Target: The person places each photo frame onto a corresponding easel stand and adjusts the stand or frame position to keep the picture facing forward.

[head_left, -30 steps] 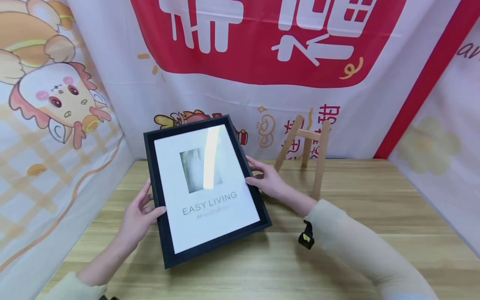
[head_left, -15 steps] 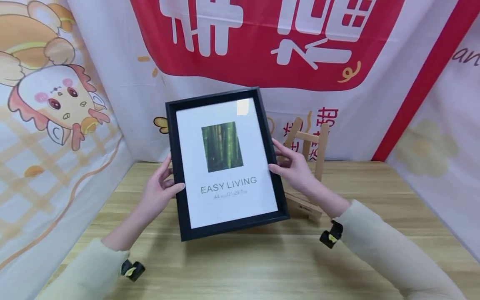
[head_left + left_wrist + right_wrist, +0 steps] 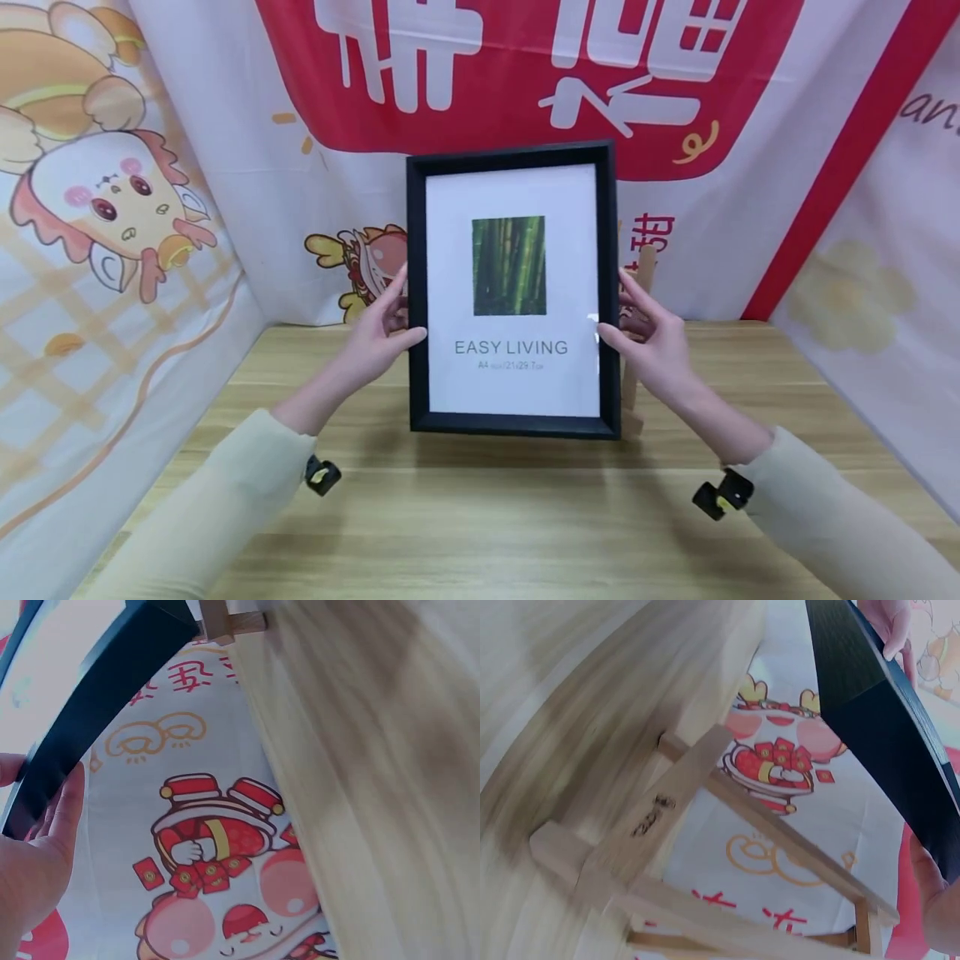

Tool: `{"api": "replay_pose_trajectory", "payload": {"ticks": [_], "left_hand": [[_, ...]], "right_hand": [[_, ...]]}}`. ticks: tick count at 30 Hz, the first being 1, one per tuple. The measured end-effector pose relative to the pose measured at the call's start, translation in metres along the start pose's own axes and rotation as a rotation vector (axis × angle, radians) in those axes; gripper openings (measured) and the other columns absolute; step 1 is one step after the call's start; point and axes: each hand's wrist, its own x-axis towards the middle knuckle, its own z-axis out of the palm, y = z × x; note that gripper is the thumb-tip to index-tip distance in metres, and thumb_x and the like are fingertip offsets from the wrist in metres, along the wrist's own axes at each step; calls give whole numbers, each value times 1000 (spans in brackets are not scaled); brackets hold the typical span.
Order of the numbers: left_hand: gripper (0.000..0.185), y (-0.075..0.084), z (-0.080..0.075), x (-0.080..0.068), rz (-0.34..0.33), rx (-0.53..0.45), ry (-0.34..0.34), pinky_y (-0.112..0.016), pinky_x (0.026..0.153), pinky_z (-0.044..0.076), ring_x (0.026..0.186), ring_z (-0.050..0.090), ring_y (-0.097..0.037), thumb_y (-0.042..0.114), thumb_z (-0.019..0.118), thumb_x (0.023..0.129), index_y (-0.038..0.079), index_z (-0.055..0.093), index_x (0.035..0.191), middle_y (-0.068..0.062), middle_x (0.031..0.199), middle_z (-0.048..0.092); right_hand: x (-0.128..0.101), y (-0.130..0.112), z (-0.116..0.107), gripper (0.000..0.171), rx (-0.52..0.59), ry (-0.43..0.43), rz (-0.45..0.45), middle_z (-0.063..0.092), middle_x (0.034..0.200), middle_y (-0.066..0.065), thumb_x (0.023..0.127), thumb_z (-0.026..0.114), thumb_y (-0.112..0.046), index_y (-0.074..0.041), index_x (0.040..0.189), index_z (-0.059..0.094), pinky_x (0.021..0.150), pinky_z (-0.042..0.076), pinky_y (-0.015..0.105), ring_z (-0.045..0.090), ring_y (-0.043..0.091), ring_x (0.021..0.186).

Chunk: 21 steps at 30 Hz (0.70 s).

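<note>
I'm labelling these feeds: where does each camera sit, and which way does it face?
Head: on the person's head, facing forward and down at the picture frame; the left hand, right hand and both sleeves show.
Left wrist: on the left wrist, facing the printed cloth and tabletop past the picture frame; only the left hand shows, at left.
Right wrist: on the right wrist, facing the wooden easel and printed cloth; right hand at lower right, left hand at top.
Both wrist views share the picture frame, tabletop and printed cloth.
</note>
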Motion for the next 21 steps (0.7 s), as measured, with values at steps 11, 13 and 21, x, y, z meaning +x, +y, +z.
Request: {"api": "replay_pose_trajectory", "payload": {"ticks": [11,13,21], "left_hand": [[83,-7,38,52,79,-45,-70,-42,95,49,117,52,-30,-3,57,95,26,11,157,-15,144,42],[83,-9,45,59,90,-46,-68,-42,95,49,116,52,-29,-3,56,95,28,12,157,-15,142,43],[81,-5,70,90,109,-40,-47,-38,99,47,120,51,-24,-2,54,97,34,12,156,-12,142,45]], "right_hand": [[-21,16,-20,75,14,172,-62,54,125,11,88,66,5,-25,150,36,74,53,16,64,4,88],[-23,22,-22,77,12,214,-70,55,124,9,87,66,9,-25,150,38,74,53,15,64,3,88],[-25,33,-33,78,-71,352,-96,56,125,9,83,67,14,-19,148,40,78,49,10,61,0,87]]}}
